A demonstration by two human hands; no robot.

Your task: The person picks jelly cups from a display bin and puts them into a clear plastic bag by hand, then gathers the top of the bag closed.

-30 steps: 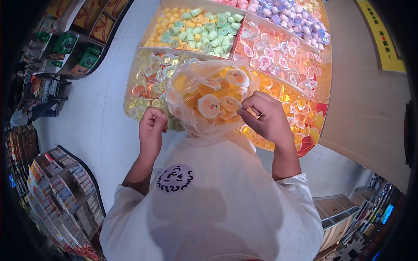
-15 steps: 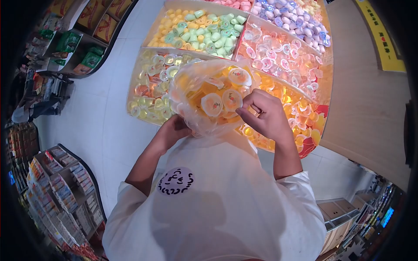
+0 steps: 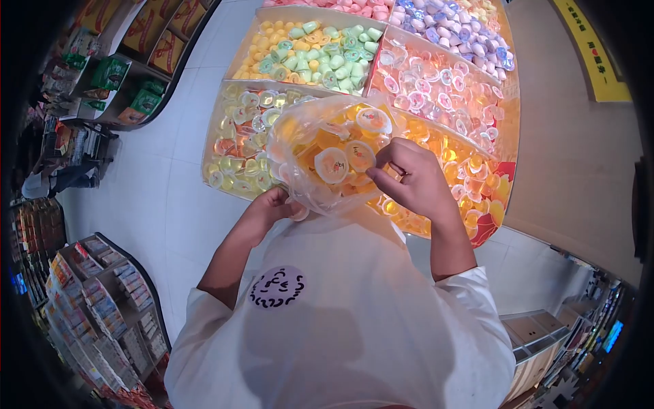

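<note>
A clear plastic bag (image 3: pixel 283 153) stands open in front of my chest, filled with orange jelly cups (image 3: pixel 332 165) with white printed lids. At the bag's right side, my right hand (image 3: pixel 412 178) is closed in a pinch on its edge, close to one jelly cup's lid. My left hand (image 3: pixel 269 206) is low on the left, its thumb and fingers curled round a small pale-lidded jelly cup (image 3: pixel 297 210) beside the bag's lower edge. Part of the left fingers is hidden.
Behind the bag is a divided display bin (image 3: pixel 377 61) with jelly cups sorted by colour: yellow-green, mint, pink, purple and orange. Shelves of packets (image 3: pixel 122 286) stand at left, and a tan panel (image 3: pixel 572 157) rises at right. A person (image 3: pixel 65 178) is at far left.
My left hand has shifted slightly out from under the bag, and the pale-lidded jelly cup at its fingers now shows. My right hand stays at the bag's edge.
</note>
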